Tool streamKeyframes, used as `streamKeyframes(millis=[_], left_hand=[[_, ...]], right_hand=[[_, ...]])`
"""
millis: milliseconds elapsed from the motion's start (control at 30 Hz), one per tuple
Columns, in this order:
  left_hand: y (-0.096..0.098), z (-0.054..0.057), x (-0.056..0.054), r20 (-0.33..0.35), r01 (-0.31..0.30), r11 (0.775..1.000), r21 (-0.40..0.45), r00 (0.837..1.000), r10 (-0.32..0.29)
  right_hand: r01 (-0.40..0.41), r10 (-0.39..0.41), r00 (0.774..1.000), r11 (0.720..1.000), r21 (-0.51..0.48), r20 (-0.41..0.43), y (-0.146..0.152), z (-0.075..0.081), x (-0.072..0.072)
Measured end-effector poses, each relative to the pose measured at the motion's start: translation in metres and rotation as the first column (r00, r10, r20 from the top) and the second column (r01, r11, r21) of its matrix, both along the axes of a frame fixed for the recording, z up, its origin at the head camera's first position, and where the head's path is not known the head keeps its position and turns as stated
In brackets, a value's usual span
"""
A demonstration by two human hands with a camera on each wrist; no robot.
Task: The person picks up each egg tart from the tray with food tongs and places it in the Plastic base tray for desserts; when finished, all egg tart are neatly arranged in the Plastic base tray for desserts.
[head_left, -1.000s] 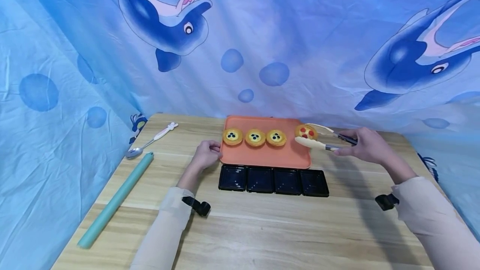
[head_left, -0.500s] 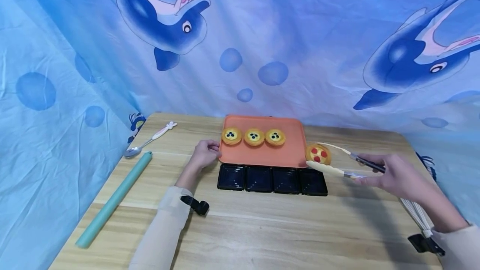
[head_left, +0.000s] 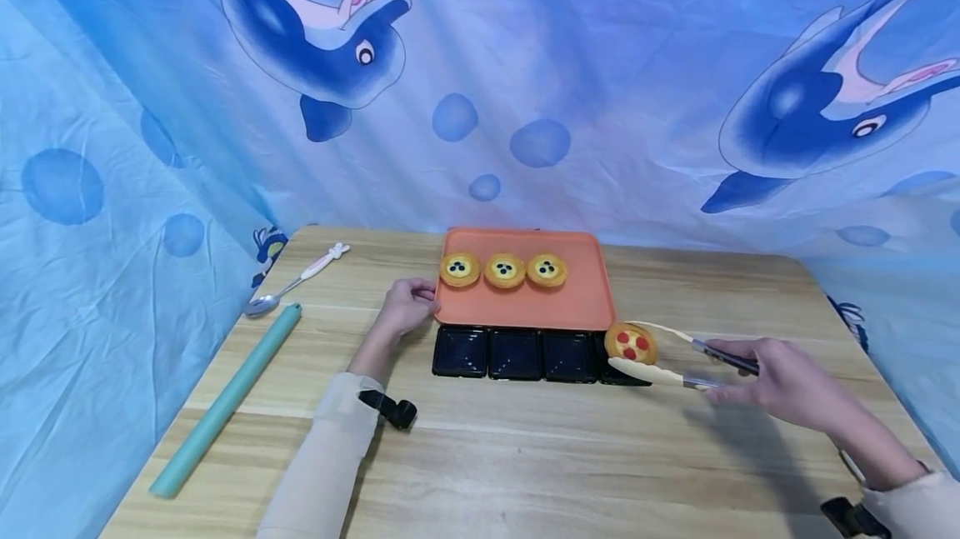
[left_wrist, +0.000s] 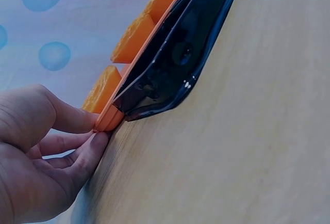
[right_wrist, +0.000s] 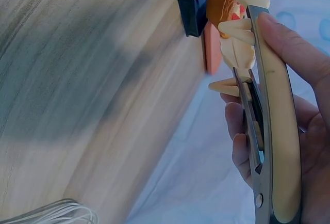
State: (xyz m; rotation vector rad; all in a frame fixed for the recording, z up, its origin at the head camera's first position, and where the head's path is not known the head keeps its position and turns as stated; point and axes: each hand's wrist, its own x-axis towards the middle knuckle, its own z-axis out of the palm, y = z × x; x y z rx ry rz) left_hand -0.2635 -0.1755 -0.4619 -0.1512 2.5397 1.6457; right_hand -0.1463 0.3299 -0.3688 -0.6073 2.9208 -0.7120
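With thumb and fingers my left hand [head_left: 407, 306] pinches the left rim of an orange tray [head_left: 517, 308]; the left wrist view shows this grip closely. Three egg tarts with dark berries, among them the middle tart [head_left: 504, 271], sit in a row on the tray. My right hand [head_left: 787, 381] grips a pair of cream-tipped tongs [head_left: 651, 371]. Between the tongs' tips is a tart with red toppings [head_left: 630, 343], over the rightmost of several black square dishes [head_left: 514, 353]. That tart partly hides the dish below it; I cannot tell whether they touch.
On the left of the wooden table [head_left: 480, 456] lie a spoon with a white handle [head_left: 300, 279] and a teal rolling pin [head_left: 228, 397]. A wire whisk [right_wrist: 62, 212] lies near the right edge. A blue dolphin-print curtain [head_left: 600, 64] surrounds the table.
My right hand has carried the red-topped tart in the tongs off the tray's right side, toward me, to over the rightmost black dish. My left hand has stayed at the tray's rim.
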Motion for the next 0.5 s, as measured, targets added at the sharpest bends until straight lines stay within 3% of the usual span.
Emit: streamKeyframes(millis=[500], left_hand=[[0.0001,0.0008,0.0003,0.013,-0.027,1.000,0.001,1.000,0.027]], right_hand=[[0.027,-0.032,0.997,0.997,0.072,0.071,-0.0071,-0.0050,-0.0049]])
